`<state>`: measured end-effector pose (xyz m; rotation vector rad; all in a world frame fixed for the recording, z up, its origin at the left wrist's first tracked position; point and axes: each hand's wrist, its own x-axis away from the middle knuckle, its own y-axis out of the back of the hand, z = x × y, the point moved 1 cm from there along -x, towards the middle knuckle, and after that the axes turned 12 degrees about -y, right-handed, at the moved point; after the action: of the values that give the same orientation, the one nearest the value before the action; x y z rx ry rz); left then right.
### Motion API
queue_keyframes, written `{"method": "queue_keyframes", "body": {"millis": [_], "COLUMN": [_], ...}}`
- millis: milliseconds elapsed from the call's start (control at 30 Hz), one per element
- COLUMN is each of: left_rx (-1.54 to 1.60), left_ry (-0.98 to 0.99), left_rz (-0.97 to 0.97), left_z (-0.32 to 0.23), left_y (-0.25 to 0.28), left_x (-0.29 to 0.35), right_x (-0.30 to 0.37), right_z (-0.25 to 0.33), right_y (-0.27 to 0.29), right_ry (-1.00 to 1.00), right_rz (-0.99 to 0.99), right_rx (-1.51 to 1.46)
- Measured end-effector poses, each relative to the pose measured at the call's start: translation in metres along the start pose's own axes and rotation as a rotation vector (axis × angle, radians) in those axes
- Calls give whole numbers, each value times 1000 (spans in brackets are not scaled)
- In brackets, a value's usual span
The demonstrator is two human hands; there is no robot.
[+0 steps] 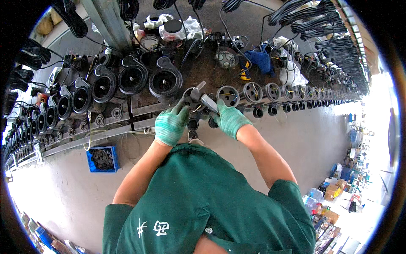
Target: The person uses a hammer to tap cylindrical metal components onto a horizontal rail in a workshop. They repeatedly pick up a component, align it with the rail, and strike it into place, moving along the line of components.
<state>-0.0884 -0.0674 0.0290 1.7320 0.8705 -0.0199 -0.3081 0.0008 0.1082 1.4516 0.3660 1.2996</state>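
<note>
Both of my hands wear green knitted gloves. My right hand (pixel 231 121) is closed round the pale handle (pixel 209 103) of what looks like a hammer. Its grey metal head (pixel 197 91) lies over a round black housing (pixel 188 103) on the bench's near edge. My left hand (pixel 171 125) is at the near left side of that housing, its fingers bent together against the rim. The fingertips and part of the housing are hidden. Just right of the hammer stands another round housing (pixel 228 96), with yellow wire inside.
Rows of black round housings with hooked tops (pixel 165 79) run left; smaller round ones (pixel 253 92) run right. Coiled black cables (pixel 304 19) hang overhead. A blue cloth (pixel 260 61) and yellow-handled pliers (pixel 245 72) lie farther back. A blue crate (pixel 102 171) of black parts stands on the floor.
</note>
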Motion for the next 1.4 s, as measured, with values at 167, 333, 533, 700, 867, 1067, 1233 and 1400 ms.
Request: {"method": "queue_keyframes", "body": {"millis": [167,333,533,700,867,1067,1233,1400], "left_rx": [25,70,78,87,272,824,1031,988], "left_ry": [3,39,115,196,346,706,573,607], "left_rz": [-31,-93,-106,-128,-290,-205,-247,-300], "left_z": [1,-6,-19,-20,-26,0,17,23], "left_y": [1,4,6,-8,-21,-92,-120,-125], "left_x": [3,0,-3,-2,-3,30,13,-21], "right_x": [4,27,28,19,-16,-1,17,-29], "right_z": [-29,-87,-199,-263,-295,-245,-129,-23], "right_y": [-17,-9,21,26,1,16,-2,-102], "right_ry": [77,-69,-469,-491,-525,-67,446,537], "right_rz": [-116,-534,-775,-859,-701,-1024,-230,65], "right_rx": [-297,-474,-383,-393,-382,-280,-389,-100]}}
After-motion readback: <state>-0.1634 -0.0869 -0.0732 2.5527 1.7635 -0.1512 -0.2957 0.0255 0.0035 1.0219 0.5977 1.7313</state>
